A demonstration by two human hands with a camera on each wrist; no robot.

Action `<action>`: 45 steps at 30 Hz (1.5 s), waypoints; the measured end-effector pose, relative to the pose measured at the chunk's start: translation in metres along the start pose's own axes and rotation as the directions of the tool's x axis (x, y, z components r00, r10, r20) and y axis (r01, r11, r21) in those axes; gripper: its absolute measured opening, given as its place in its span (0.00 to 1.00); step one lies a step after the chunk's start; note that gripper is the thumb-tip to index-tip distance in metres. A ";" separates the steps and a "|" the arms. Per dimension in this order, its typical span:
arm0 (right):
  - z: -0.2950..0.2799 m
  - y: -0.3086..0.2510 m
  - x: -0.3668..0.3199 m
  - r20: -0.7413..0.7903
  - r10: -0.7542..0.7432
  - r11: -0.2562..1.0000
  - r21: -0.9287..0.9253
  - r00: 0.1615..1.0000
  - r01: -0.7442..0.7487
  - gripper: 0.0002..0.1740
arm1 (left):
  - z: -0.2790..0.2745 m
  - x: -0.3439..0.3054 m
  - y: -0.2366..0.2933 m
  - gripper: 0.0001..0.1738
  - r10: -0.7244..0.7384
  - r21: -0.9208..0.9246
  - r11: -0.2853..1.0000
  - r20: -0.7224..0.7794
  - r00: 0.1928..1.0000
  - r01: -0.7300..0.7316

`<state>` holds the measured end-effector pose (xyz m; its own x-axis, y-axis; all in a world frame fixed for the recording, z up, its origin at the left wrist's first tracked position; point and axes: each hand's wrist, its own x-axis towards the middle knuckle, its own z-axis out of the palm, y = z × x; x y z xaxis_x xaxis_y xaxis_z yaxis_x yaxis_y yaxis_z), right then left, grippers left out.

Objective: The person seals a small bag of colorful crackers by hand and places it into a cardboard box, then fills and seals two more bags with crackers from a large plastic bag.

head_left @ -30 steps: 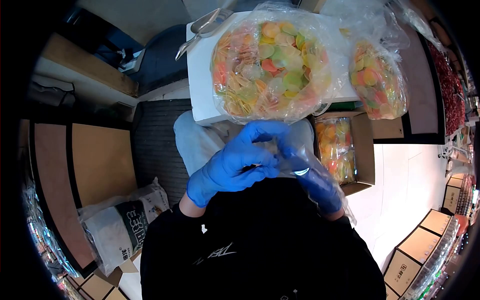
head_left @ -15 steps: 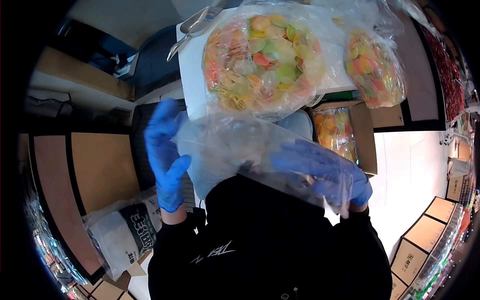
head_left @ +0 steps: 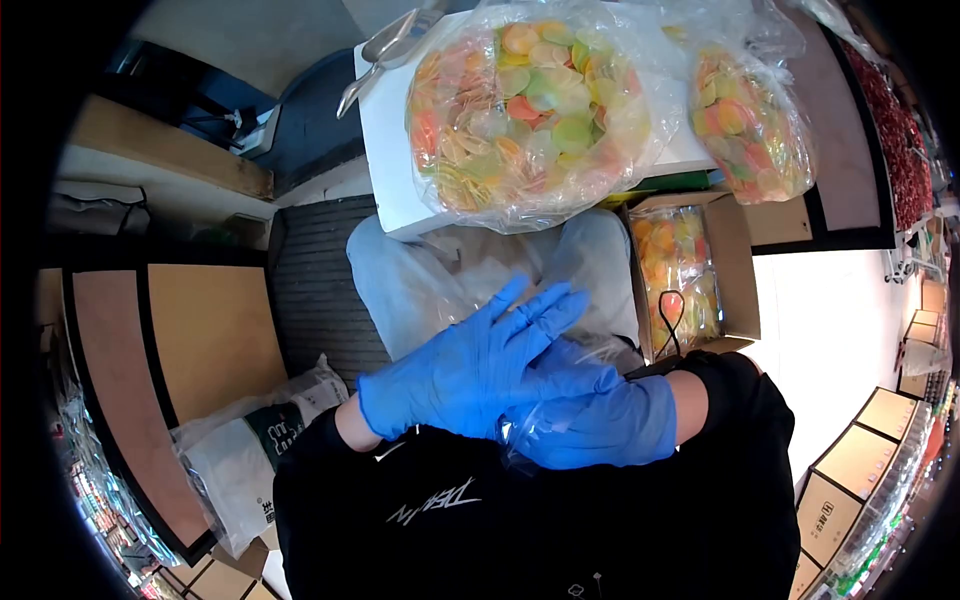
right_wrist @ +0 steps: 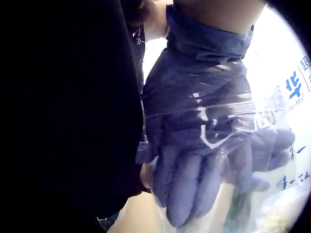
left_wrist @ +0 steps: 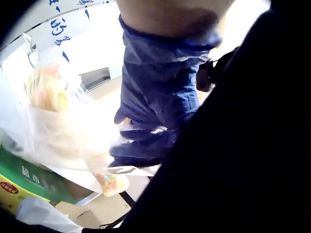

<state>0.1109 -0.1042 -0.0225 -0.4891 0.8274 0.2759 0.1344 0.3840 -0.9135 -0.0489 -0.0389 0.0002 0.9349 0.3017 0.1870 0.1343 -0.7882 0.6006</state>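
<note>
Both hands wear blue gloves and meet in front of the chest. In the head view my left hand [head_left: 450, 375] has its fingers straight and spread, lying across the fingers of my right hand [head_left: 610, 425]. A clear plastic bag [right_wrist: 211, 128] covers the right hand in the right wrist view, where its fingers show straight through the film. Glints of that film also show below the crossed hands in the head view. The left wrist view shows a dark glove, with its fingers partly hidden by the sleeve.
A large clear bag of colourful round chips [head_left: 530, 120] lies on a white table [head_left: 400, 190], beside a metal scoop [head_left: 385, 50]. A smaller filled bag [head_left: 745, 125] hangs over the right edge. An open carton [head_left: 735, 265] of packed chips stands right of the knees.
The hands came apart with the clear bag spread between them, then closed together again before the chest. The left hand moved right, across the right hand.
</note>
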 end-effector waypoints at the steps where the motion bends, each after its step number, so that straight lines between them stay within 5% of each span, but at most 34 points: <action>1: -0.003 -0.002 0.002 0.028 -0.016 1.000 0.015 0.999 0.016 0.26 | 0.005 0.000 -0.006 0.44 0.023 -0.107 0.994 -0.002 1.000 -0.023; 4: -0.009 -0.009 0.009 0.134 -0.030 1.000 0.002 0.991 0.030 0.26 | 0.007 0.006 -0.010 0.42 0.074 -0.326 0.940 -0.084 0.994 -0.097; 10: -0.026 -0.020 0.027 0.401 -0.013 0.994 -0.091 0.916 0.054 0.25 | 0.033 0.022 -0.014 0.42 0.193 -0.649 0.746 -0.007 0.981 -0.151; 14: -0.061 -0.044 0.050 0.710 0.048 0.954 -0.241 0.703 0.179 0.24 | 0.037 0.016 -0.020 0.41 0.076 -0.761 0.640 -0.077 0.994 -0.108; 17: -0.101 -0.076 0.079 0.843 0.102 0.898 -0.306 0.528 0.315 0.24 | 0.028 -0.002 -0.026 0.41 -0.179 -0.775 0.629 -0.225 0.958 -0.064; 18: -0.115 -0.084 0.090 0.828 0.101 0.893 -0.319 0.551 0.316 0.24 | 0.015 -0.006 -0.027 0.45 -0.179 -0.770 0.637 -0.173 0.969 -0.020; 20: -0.141 -0.078 0.113 0.553 0.019 0.928 -0.319 0.833 0.191 0.19 | -0.010 -0.017 -0.030 0.55 -0.178 -0.753 0.655 -0.065 0.982 0.069; 22: -0.155 -0.043 0.140 0.197 0.233 0.945 -0.279 0.952 -0.173 0.16 | -0.004 -0.046 -0.031 0.59 -0.339 -0.666 0.741 -0.262 0.904 0.085; 23: -0.168 0.000 0.155 0.110 0.083 0.879 -0.476 0.990 -0.021 0.18 | 0.002 -0.059 -0.032 0.61 -0.402 -0.621 0.777 -0.362 0.841 0.104; 25: -0.191 0.076 0.172 0.090 0.091 0.757 -0.654 0.992 -0.010 0.29 | 0.017 -0.075 -0.039 0.62 -0.401 -0.679 0.728 -0.530 0.747 -0.091; 28: -0.195 0.156 0.181 0.109 0.058 0.538 -0.841 0.992 0.061 0.38 | 0.012 -0.079 -0.030 0.58 -0.482 -0.646 0.763 -0.590 0.647 -0.021; 33: -0.170 0.154 0.196 0.072 0.021 0.331 -0.942 0.997 0.061 0.44 | -0.006 -0.071 -0.012 0.50 -0.533 -0.581 0.804 -0.613 0.584 0.125; 36: -0.151 0.142 0.209 0.095 0.164 0.182 -0.981 0.982 0.064 0.41 | -0.012 -0.067 -0.005 0.45 -0.537 -0.554 0.816 -0.619 0.574 0.166; 39: -0.147 0.159 0.214 0.129 0.079 0.010 -0.992 0.989 0.128 0.36 | -0.017 -0.064 0.006 0.41 -0.535 -0.532 0.825 -0.626 0.568 0.191; 43: -0.155 0.165 0.213 0.128 0.050 0.003 -0.992 0.991 0.128 0.29 | -0.019 -0.062 0.011 0.34 -0.513 -0.492 0.845 -0.636 0.577 0.208; 45: -0.166 0.167 0.209 0.135 -0.057 0.096 -0.985 0.989 0.140 0.23 | -0.017 -0.070 0.006 0.45 -0.487 -0.407 0.870 -0.629 0.606 0.277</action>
<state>0.1742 0.2007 -0.0680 -0.6078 0.7412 0.2849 0.7938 0.5565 0.2455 -0.1191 -0.0553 0.0038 0.2942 0.9042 0.3098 0.2424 -0.3841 0.8909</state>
